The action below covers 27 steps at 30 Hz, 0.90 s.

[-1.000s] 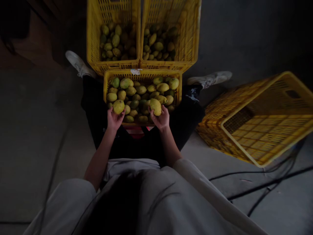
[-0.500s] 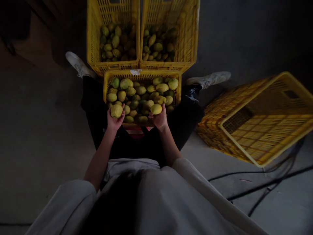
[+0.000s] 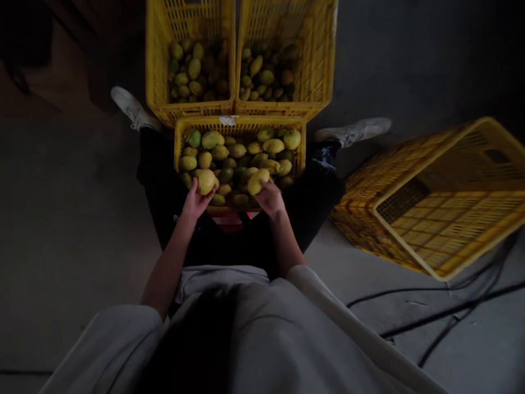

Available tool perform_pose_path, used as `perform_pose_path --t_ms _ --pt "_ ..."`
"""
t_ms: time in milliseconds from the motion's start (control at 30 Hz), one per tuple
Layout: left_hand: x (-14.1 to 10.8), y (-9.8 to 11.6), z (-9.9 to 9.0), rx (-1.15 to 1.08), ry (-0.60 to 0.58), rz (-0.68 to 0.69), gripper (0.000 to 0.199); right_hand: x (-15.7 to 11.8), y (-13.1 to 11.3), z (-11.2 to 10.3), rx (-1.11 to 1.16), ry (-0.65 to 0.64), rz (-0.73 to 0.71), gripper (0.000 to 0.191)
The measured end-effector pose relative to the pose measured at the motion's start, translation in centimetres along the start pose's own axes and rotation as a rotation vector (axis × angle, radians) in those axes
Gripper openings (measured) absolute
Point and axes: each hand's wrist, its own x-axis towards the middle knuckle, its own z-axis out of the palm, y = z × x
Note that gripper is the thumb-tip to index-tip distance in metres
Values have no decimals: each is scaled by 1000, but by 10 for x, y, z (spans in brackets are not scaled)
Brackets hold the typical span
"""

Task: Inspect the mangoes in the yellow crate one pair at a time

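The left hand (image 3: pixel 194 201) cups a yellow-green fruit (image 3: pixel 205 181), and the right hand (image 3: pixel 271 198) grips another fruit (image 3: pixel 258 181), both over the near edge of the full crate (image 3: pixel 179 143) between the person's legs. Beyond stand two crates (image 3: pixel 234 54), seemingly holding greener fruit in the dim light.

No readable text anywhere. Only candidate: small white label (image 3: pixel 228 120) on far rim of the near yellow crate (image 3: pixel 178 143), too blurred and small to read.
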Motion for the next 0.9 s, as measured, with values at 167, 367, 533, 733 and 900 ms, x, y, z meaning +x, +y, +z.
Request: perform_pose_path --t_ms 167,367,533,733,900 --pt "2 -2 0 28 8 14 15 8 9 -3 -72 126 -37 21" --pt "1 1 -2 15 -14 53 11 12 12 -12 -69 140 -43 19" --pt "-2 2 -3 65 -54 -70 11 12 12 -13 -110 41 -47 36" --pt "-3 0 -5 62 -66 -75 19 8 18 -9 -198 -53 7 50" --pt "-2 1 -3 35 -48 -89 32 4 5 -6 -42 14 159 47"
